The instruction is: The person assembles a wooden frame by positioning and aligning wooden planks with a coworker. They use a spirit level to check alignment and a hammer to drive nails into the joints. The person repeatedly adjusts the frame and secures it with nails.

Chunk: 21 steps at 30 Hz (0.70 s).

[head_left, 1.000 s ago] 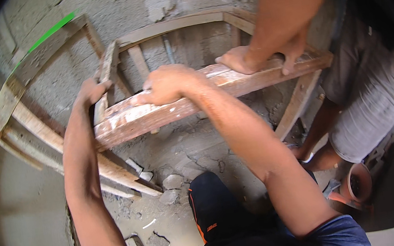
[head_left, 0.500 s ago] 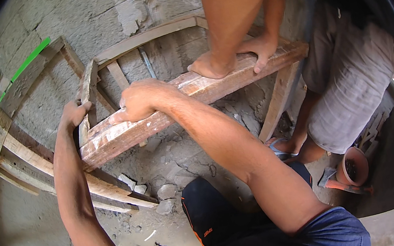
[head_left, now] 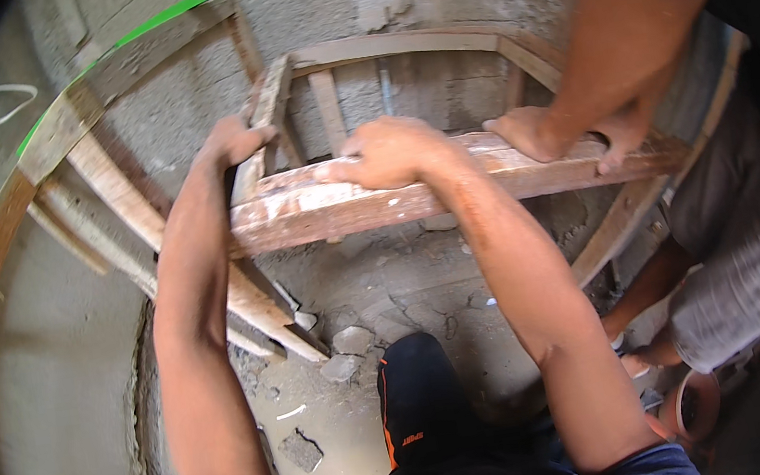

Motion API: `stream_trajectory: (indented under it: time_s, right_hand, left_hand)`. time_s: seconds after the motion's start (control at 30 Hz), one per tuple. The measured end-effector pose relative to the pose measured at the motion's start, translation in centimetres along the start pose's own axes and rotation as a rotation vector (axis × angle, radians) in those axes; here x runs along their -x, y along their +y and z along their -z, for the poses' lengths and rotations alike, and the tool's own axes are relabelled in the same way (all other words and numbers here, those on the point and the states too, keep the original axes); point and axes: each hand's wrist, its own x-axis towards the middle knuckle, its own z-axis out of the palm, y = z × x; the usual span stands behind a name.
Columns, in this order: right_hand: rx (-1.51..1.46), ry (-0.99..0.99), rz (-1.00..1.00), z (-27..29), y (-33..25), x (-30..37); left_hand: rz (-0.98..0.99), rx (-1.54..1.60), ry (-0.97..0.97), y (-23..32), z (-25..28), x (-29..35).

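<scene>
A rough wooden frame [head_left: 432,193] of nailed, cement-stained planks is held up in front of a grey block wall. My left hand [head_left: 236,143] grips the frame's upright side piece at its left end. My right hand [head_left: 385,152] is closed over the top of the horizontal front plank near its middle. Further right on the same plank rests another person's hand [head_left: 548,131], their forearm coming down from the upper right. The frame's far side and its right corner are partly hidden behind that arm.
A second wooden frame [head_left: 84,133] with a green-painted edge leans on the wall at left. Broken concrete lumps [head_left: 348,344] and rubble lie on the floor below. The other person crouches at right in grey shorts [head_left: 743,264], near an orange bucket [head_left: 691,408]. My dark-clad knee [head_left: 417,397] is below.
The frame and both my hands have shifted rightward and lower in view. The other person's hand stays on the plank's right part. My grips are unchanged.
</scene>
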Motion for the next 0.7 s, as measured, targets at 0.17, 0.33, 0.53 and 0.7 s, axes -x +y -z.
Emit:
stream_trajectory:
  time_s: [0.17, 0.33, 0.53, 0.7]
  right_hand:
    - [-0.046, 0.01, -0.004, -0.3, 0.5, -0.4]
    - [-0.022, 0.036, 0.0, -0.3, 0.5, -0.5]
    - [-0.02, 0.041, -0.01, -0.1, 0.1, -0.1]
    - [0.002, 0.016, -0.025, -0.1, 0.0, -0.2]
  left_hand:
    - [0.044, 0.016, -0.034, 0.4, 0.3, 0.4]
    - [0.024, 0.042, -0.01, 1.0, 0.4, 1.0]
    - [0.063, 0.058, 0.024, 1.2, 0.3, 1.2]
    - [0.069, 0.064, 0.006, 1.1, 0.3, 1.0]
